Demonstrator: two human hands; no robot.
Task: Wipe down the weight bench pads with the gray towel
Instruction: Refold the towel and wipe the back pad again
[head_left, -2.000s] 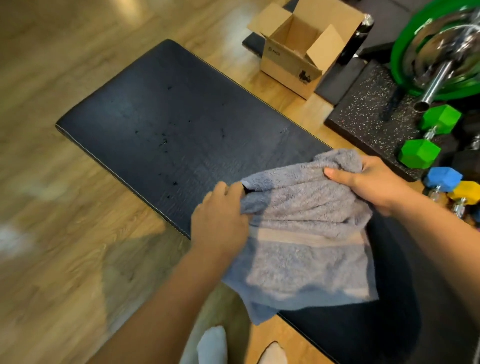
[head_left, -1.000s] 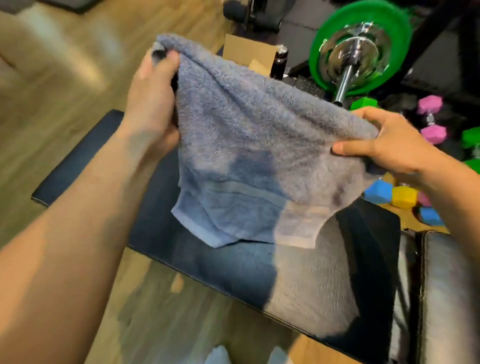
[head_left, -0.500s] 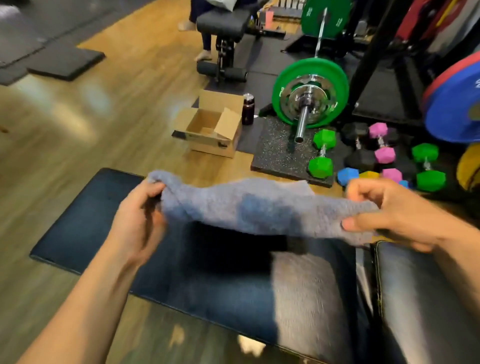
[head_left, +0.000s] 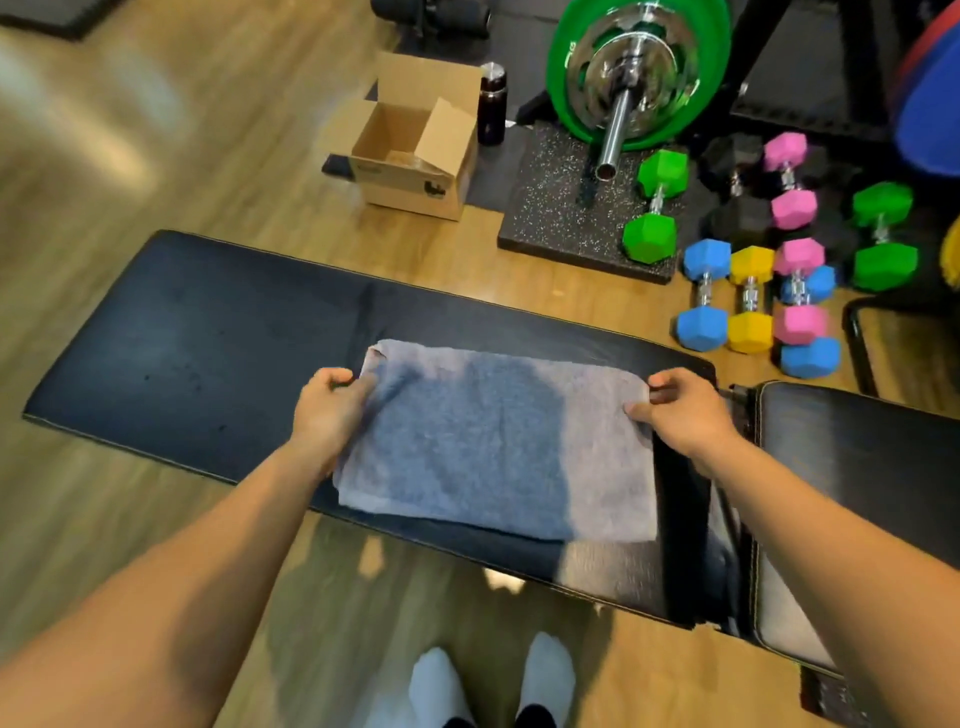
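The gray towel (head_left: 493, 441) lies folded flat as a rectangle on the right part of the long black bench pad (head_left: 197, 343). My left hand (head_left: 327, 410) pinches the towel's far left corner, and my right hand (head_left: 680, 410) pinches its far right corner. A second, shorter black pad (head_left: 852, 467) with pale stitching adjoins on the right across a narrow gap. Small dark specks dot the bare left half of the long pad.
On the wooden floor beyond the bench stand an open cardboard box (head_left: 415, 150), a dark bottle (head_left: 492, 104), a barbell with a green plate (head_left: 634, 67) and several coloured dumbbells (head_left: 748, 296). My socked feet (head_left: 488, 686) show at the bottom edge.
The towel was lifted off the pad, held up spread between both hands, then lowered; now it lies flat on the long pad with both hands still at its far corners.
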